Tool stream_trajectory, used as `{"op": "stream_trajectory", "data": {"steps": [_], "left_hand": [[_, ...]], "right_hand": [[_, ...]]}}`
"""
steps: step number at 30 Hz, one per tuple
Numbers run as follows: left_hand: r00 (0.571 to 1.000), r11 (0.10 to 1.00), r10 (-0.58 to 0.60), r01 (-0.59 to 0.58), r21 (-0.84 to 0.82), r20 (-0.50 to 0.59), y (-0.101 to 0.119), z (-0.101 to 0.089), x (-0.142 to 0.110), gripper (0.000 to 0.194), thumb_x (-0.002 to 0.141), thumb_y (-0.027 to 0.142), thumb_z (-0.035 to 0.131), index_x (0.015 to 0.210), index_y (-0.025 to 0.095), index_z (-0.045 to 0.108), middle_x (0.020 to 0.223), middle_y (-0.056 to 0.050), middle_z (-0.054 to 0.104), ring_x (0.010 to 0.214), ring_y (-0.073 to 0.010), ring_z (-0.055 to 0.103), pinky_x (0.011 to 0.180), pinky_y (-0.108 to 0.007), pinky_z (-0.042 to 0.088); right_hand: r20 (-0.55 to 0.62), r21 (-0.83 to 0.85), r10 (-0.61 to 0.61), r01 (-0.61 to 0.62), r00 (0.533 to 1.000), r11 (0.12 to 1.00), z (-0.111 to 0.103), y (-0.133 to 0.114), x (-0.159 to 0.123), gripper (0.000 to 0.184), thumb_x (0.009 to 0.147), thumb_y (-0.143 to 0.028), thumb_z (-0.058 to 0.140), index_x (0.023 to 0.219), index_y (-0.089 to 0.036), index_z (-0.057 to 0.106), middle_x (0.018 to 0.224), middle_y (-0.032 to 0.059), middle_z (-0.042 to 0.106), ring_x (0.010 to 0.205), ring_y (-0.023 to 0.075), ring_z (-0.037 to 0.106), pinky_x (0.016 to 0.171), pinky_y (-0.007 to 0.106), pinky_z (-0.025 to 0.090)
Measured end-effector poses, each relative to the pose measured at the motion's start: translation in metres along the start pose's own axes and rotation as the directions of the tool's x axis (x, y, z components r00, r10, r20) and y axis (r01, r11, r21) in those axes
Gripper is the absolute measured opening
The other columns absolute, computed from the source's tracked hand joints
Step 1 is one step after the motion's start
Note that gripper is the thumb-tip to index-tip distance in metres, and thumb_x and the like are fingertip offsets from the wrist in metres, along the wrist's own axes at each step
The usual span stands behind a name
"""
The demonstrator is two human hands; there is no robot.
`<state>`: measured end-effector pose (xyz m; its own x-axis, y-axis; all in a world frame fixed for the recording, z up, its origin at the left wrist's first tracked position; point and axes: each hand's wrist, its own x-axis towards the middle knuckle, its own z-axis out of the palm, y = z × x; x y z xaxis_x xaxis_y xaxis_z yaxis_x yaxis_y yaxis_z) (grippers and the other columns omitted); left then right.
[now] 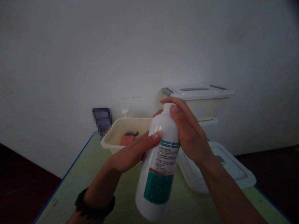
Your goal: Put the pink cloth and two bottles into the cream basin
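A white plastic bottle (pixel 161 174) with a green and white printed label is held tilted above the table, its top leaning away to the right. My left hand (pixel 136 147) is closed around the body from the left, thumb lying on the front; its other fingers are hidden behind the bottle. At the top, my right hand (pixel 190 127) is closed on the white cap (pixel 168 107), with the thumb against the cap's side and fingers reaching over and behind it. Behind the bottle stands an open cream bin (pixel 106 143) with a red item (pixel 127 140) and a dark hooked piece inside.
On the right, a lidded storage box (pixel 210 107) is stacked on another container against the wall. A loose white lid (pixel 238 172) lies on the green table (pixel 77 174), which has blue edges. A white pump top (pixel 125 112) and a blurred dark object (pixel 102 119) are behind the bin.
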<state>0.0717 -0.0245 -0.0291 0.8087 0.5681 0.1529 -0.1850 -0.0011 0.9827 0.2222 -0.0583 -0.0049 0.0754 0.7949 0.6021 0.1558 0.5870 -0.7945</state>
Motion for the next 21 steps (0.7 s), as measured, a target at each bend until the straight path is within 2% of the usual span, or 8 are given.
{"op": "stream_trajectory", "data": {"steps": [6,15,21], "left_hand": [[1.0,1.0,-0.009,0.009,-0.001,0.003,0.0004,0.0002,0.0001,0.055,0.085,0.053,0.049,0.122,0.012,0.051,0.109,-0.012,0.065,0.108,-0.0257,0.057,0.096,-0.039,0.041],[1.0,1.0,0.007,-0.007,-0.011,0.01,-0.0006,0.0002,0.0005,0.053,0.087,0.051,0.048,0.121,0.012,0.052,0.102,-0.012,0.068,0.106,-0.0257,0.059,0.092,-0.038,0.045],[1.0,1.0,0.013,-0.013,0.002,-0.004,-0.0002,-0.0003,0.0004,0.055,0.085,0.053,0.05,0.123,0.012,0.051,0.106,-0.012,0.066,0.109,-0.0259,0.057,0.096,-0.039,0.042]], "right_hand": [[0.008,0.015,0.005,-0.006,1.0,1.0,0.0003,-0.0007,0.0006,0.022,0.095,-0.04,0.04,0.108,-0.029,0.054,0.083,-0.0019,0.061,0.066,0.0119,0.056,0.052,0.023,0.045],[0.007,0.0,0.008,-0.008,1.0,1.0,0.0002,0.0006,0.0002,0.022,0.095,-0.04,0.04,0.108,-0.03,0.054,0.084,-0.0013,0.06,0.065,0.0127,0.056,0.054,0.025,0.045],[0.01,-0.002,0.008,-0.008,1.0,1.0,-0.0001,0.0006,0.0002,0.022,0.095,-0.04,0.039,0.108,-0.03,0.054,0.083,-0.0017,0.06,0.066,0.0133,0.057,0.051,0.025,0.044]]}}
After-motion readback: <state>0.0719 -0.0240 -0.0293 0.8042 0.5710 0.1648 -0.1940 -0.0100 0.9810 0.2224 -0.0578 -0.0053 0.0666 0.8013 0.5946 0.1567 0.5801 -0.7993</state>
